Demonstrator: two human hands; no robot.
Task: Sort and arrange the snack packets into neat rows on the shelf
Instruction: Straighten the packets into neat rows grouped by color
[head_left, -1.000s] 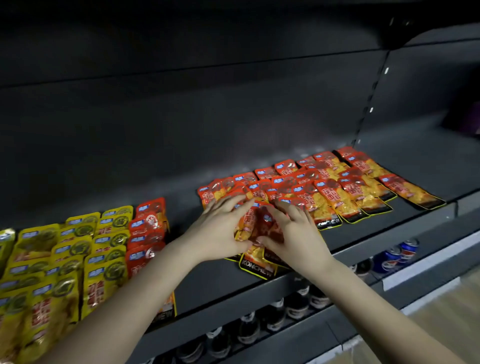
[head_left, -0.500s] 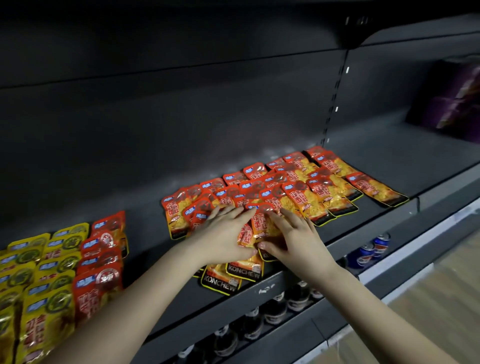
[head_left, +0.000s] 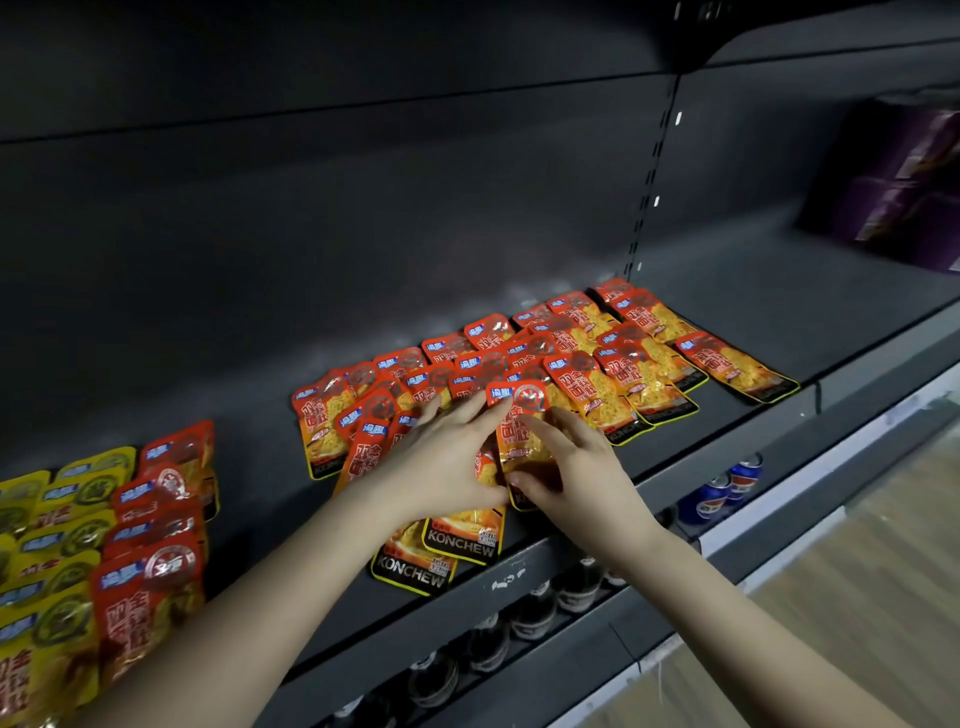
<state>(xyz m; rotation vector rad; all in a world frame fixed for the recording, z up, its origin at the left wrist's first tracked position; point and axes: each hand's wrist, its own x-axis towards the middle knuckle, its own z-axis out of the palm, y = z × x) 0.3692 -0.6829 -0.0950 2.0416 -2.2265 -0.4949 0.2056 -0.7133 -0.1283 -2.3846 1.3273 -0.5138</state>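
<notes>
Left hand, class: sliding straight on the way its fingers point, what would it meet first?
Probably the overlapping red-and-orange foil snack packets just beyond the fingertips of the left hand, before the dark grey back panel, though depth is unclear.

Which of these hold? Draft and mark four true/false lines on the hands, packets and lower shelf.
1. The left hand and right hand both touch the red-orange packets. True.
2. The yellow packets lie to the right of the red-orange ones. False: they lie at the far left.
3. Blue cans stand on the level below the shelf. True.
4. The red-orange packets form one straight single row. False: they overlap in a loose spread several deep.
</notes>
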